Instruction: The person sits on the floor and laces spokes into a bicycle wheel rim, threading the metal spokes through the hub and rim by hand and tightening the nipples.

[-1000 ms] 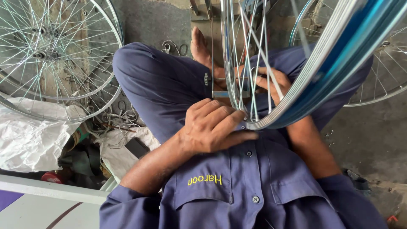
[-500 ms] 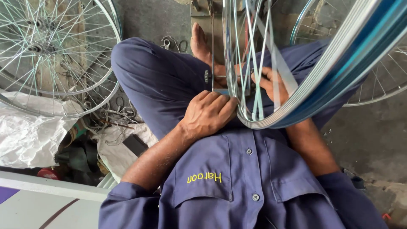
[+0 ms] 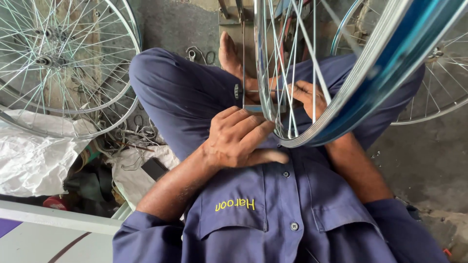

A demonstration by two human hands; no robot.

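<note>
Left hand (image 3: 239,139): fingers curled together, fingertips resting against the lower edge of the wheel rim (image 3: 341,114), thumb stretched out along the shirt (image 3: 273,204). Whether the fingers pinch a spoke or a small tool cannot be told; the rim hides the fingertips.

Right hand (image 3: 306,97): placed behind the spokes (image 3: 287,73), inside the wheel, fingers bent and close together on the far side of the rim. What it grips cannot be told, as the spokes and rim cross in front of it.

The wheel rim stands upright over the person's lap, between the two hands. Its outer face is blue, its inner face bright metal. The spokes fan upward from the bottom of the rim and leave the top of the frame.

The person sits cross-legged in dark blue trousers (image 3: 185,97); one bare foot (image 3: 230,56) shows just left of the spokes, near a flat metal stand (image 3: 236,14) on the floor.

Further out, to the left, two spoked wheels (image 3: 53,63) lean together above crumpled white plastic sheeting (image 3: 34,156). To the right, another spoked wheel (image 3: 438,78) lies on the concrete floor (image 3: 424,160)
</note>
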